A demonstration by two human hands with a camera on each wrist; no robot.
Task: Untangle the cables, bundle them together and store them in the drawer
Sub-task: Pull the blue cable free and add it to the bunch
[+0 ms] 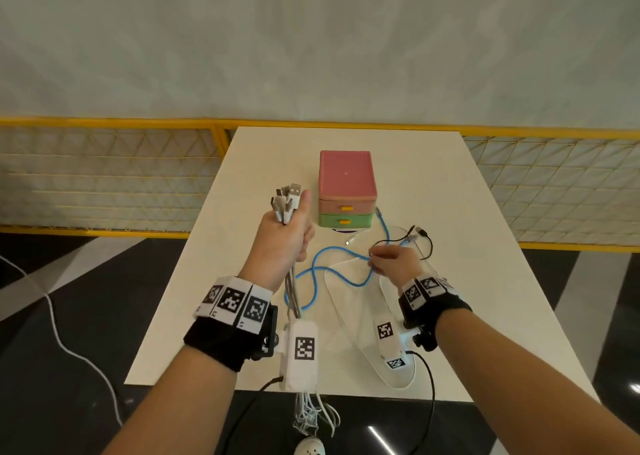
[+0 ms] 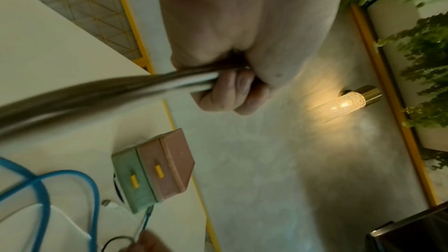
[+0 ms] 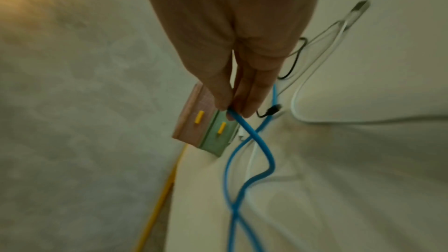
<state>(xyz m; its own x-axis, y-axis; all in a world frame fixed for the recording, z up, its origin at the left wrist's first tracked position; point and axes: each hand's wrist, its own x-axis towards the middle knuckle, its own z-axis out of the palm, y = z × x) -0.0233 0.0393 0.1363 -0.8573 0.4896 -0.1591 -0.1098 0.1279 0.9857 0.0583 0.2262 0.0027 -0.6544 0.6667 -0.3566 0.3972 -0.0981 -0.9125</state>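
1. Bundle of grey-white USB cables (image 1: pixel 289 205) stands upright in left hand (image 1: pixel 284 243), fist wrapped round it, plugs up, tails hanging past the near edge of white table (image 1: pixel 433 184).
2. Right hand (image 1: pixel 394 264) pinches thin blue rubber cable (image 1: pixel 332 264) between thumb and fingertips.
3. Blue cable snakes leftward across the table from the pinch toward the left hand; right hand nearer its far end.
4. Pink-and-green two-drawer plastic box (image 1: pixel 347 191) sits beyond both hands, drawers closed.

Black wristbands (image 1: pixel 221 342), checkered marker tags (image 1: pixel 231 300), white camera housings (image 1: pixel 300 350)
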